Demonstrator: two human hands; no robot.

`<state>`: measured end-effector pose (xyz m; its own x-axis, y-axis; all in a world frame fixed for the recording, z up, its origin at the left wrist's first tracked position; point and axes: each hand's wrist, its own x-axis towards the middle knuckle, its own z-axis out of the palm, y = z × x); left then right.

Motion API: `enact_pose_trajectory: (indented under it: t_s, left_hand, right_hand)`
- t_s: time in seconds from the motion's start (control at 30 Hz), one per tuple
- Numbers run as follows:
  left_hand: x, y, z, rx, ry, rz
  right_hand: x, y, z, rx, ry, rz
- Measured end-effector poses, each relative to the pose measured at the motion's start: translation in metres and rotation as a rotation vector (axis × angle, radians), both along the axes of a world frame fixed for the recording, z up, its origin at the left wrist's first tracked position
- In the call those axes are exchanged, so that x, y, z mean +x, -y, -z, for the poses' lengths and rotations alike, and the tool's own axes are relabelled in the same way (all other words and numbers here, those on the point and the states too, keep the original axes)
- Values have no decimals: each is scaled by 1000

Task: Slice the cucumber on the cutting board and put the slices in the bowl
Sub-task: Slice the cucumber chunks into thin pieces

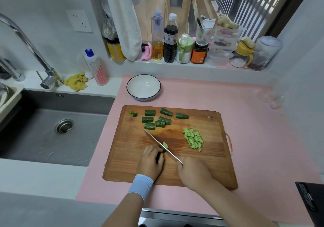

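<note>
1. Cucumber chunk (pixel 165 145) lies on the cutting board (pixel 122 165), with slices (pixel 193 139) heaped to its right.
2. Bowl (pixel 143 87) beyond the board shows its bare white inside.
3. Left hand (pixel 150 162) curls over the chunk; right hand (pixel 192 172) grips the knife (pixel 157 140).

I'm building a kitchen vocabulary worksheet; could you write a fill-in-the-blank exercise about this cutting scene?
1. The right hand grips the ____.
2. The left hand steadies a cucumber piece on the wooden ____.
3. The white bowl is ____.
4. The thin slices lie to the ____ of the blade.
Missing words: knife; cutting board; empty; right.
</note>
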<state>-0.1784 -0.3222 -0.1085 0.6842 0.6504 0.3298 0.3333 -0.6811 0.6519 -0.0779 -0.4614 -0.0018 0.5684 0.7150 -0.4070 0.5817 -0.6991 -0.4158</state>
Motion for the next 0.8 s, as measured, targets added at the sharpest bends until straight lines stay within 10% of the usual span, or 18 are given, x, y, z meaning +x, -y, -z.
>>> enact_pose_trajectory:
  t_s: [0.8]
  left_hand:
    - [-1, 1, 1, 9, 12, -12]
  right_hand:
    - [0, 29, -3, 51, 53, -44]
